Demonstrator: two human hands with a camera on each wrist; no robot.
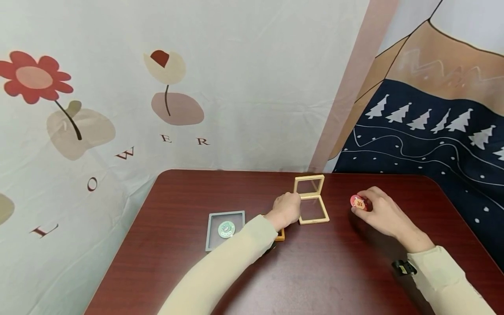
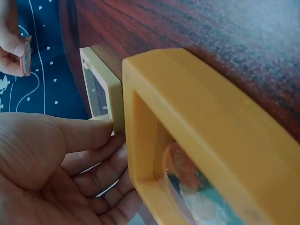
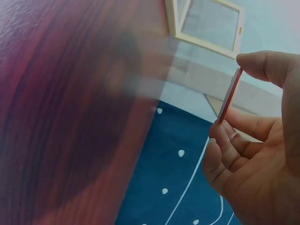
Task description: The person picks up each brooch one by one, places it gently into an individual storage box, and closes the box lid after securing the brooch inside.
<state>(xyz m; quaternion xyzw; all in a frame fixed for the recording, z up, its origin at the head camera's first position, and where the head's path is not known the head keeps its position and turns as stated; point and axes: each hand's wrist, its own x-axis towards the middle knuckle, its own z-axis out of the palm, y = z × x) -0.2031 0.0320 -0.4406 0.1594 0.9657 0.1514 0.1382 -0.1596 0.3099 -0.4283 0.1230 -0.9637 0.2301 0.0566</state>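
A cream hinged display frame (image 1: 323, 209) lies on the table with its lid (image 1: 309, 178) raised and clear film in both halves. My left hand (image 1: 286, 209) holds its left edge, thumb (image 2: 93, 132) on the rim and the other fingers curled beside it. To the right of the frame, my right hand (image 1: 383, 214) pinches a red round chip (image 1: 358, 202) between thumb and fingers, above the table. The chip appears edge-on (image 3: 229, 96) in the right wrist view, its face turned up toward the head camera.
An orange frame (image 1: 280, 236) stands close by the left hand, mostly hidden under the left forearm; a coloured disc (image 2: 187, 173) shows inside it. Further left lies a grey frame (image 1: 208, 232) with a green chip (image 1: 226, 229). Printed cloth (image 1: 252, 87) hangs behind the table.
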